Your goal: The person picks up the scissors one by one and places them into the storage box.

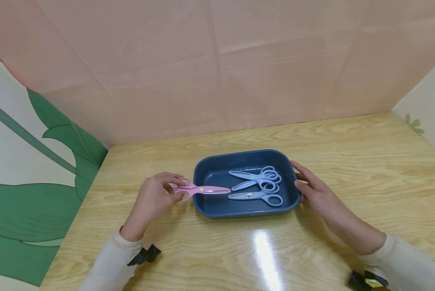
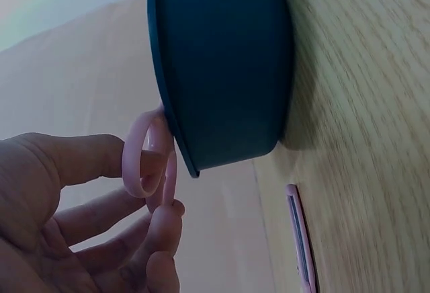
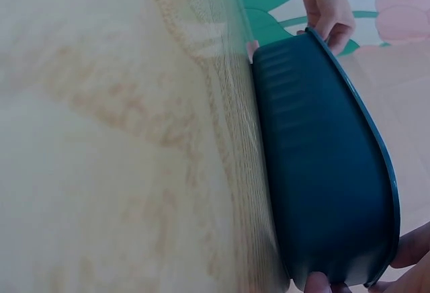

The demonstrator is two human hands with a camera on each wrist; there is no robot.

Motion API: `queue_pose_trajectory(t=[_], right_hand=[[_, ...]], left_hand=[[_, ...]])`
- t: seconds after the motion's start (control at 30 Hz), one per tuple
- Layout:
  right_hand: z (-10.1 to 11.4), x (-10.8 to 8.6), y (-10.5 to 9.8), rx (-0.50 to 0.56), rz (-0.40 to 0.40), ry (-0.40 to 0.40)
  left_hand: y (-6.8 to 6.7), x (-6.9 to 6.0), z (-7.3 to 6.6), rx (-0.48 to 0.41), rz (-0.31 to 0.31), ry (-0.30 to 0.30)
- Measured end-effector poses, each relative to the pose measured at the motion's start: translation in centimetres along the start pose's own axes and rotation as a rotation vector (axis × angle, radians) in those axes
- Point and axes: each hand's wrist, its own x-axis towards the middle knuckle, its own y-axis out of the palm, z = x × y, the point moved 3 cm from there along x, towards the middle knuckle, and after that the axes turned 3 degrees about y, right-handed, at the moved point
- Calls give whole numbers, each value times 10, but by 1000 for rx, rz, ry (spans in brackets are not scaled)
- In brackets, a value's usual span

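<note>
In the head view my left hand [image 1: 157,196] pinches a pair of pink scissors [image 1: 211,189] by the finger loops. Their blades point right, over the left rim of a dark blue plastic tray [image 1: 217,215]. Light blue scissors [image 1: 251,195] lie overlapping in its right half, loops to the right. At the tray's right end my right hand [image 1: 315,194] holds the wall, its thumb near the rim. The left wrist view shows a pink loop [image 2: 138,155] between the fingers. Another slim pink piece with a grey strip [image 2: 300,236] lies on the table below, mostly hidden in the head view.
The tray stands on a wood-grain table [image 1: 366,169]. Behind it rises a pinkish sheet-covered wall [image 1: 217,81], and at the left a wall painted with green leaves [image 1: 28,210]. Light glares off the table [image 1: 266,258] in front of the tray.
</note>
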Motion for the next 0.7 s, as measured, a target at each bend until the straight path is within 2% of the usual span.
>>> queue_pose_trajectory(t=[0.13,0.4,0.7], right_hand=[[0,0,0,0,0,2],[0,-1,0,0,0,-2],[0,0,0,-7,8,10]], left_hand=[[1,-2,-3,33,-20,24],[4,-5,-17,158,-90,106],[10,-7,-20,139,-61,107]])
